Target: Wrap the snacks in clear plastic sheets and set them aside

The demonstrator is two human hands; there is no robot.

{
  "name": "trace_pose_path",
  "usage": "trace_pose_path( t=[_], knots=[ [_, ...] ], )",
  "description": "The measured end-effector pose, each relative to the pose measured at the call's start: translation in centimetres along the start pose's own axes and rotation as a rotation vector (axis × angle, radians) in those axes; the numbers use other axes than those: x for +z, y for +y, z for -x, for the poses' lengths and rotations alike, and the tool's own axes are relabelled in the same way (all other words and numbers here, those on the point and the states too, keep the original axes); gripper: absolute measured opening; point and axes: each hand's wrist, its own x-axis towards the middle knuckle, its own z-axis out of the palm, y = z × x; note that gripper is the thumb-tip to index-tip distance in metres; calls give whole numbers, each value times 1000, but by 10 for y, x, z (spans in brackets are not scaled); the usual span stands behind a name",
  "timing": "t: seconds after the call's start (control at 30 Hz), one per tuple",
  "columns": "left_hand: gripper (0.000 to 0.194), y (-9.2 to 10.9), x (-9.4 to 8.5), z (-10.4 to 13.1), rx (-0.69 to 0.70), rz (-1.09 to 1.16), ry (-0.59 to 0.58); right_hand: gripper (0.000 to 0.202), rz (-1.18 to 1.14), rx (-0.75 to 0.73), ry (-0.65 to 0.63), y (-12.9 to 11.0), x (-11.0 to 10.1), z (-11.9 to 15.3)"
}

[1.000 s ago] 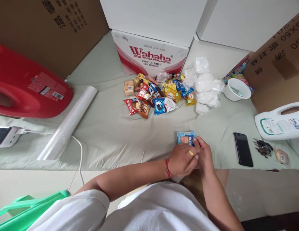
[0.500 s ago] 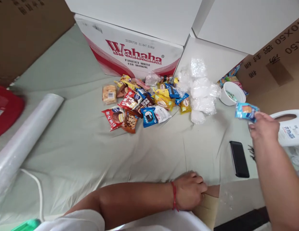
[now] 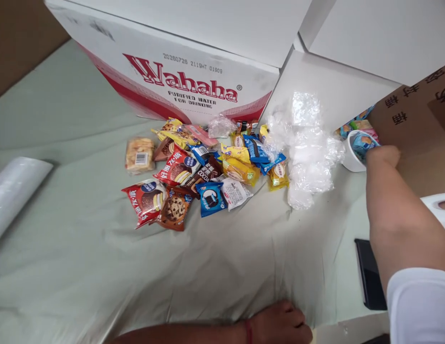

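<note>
At the far right, my right hand (image 3: 383, 156) reaches over the white tub (image 3: 352, 157), with a blue snack packet (image 3: 363, 142) at its fingertips inside the rim. The fingers are partly hidden, but they look closed on the packet. My left hand (image 3: 281, 322) rests at the near edge of the cloth-covered table, fingers curled in, with nothing visible in it. Between the hands and the boxes lies a pile of wrapped snacks, among them a red pie packet (image 3: 147, 200), a blue cookie packet (image 3: 211, 198) and a yellow packet (image 3: 240, 170).
Clear plastic-wrapped bundles (image 3: 310, 153) lie right of the pile. Behind it stands a Wahaha water carton (image 3: 179, 71). A black phone (image 3: 370, 274) sits under my right forearm, near a white jug (image 3: 439, 205). A plastic film roll (image 3: 17, 191) lies at left.
My right hand has moved away from me with the blue packet, from beside the jug to inside the tub. The view has shifted; my left hand remains at the table edge.
</note>
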Motion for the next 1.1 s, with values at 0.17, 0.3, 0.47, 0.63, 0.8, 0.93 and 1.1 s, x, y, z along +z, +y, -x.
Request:
trace_pose_path(
  t=[0.17,0.3,0.47,0.63,0.8,0.93,1.1],
  knots=[
    [28,0,-1,1,-34,28,-40,49,25,112,105,21,-16,31],
    [27,1,-3,0,-45,40,-60,53,104,-239,-180,43,-25,77],
    [29,2,1,-1,-52,27,-44,46,212,-275,-197,82,-14,105],
    [27,2,3,-1,-46,7,-28,45,212,-105,-120,131,-11,98],
    [27,4,-5,0,-41,-2,19,42,168,46,-183,136,-3,81],
    [27,3,-8,0,-39,16,1,45,153,-28,-180,120,9,70],
    [28,1,-10,2,-12,55,-16,47,115,-75,-154,111,18,61]
  ],
)
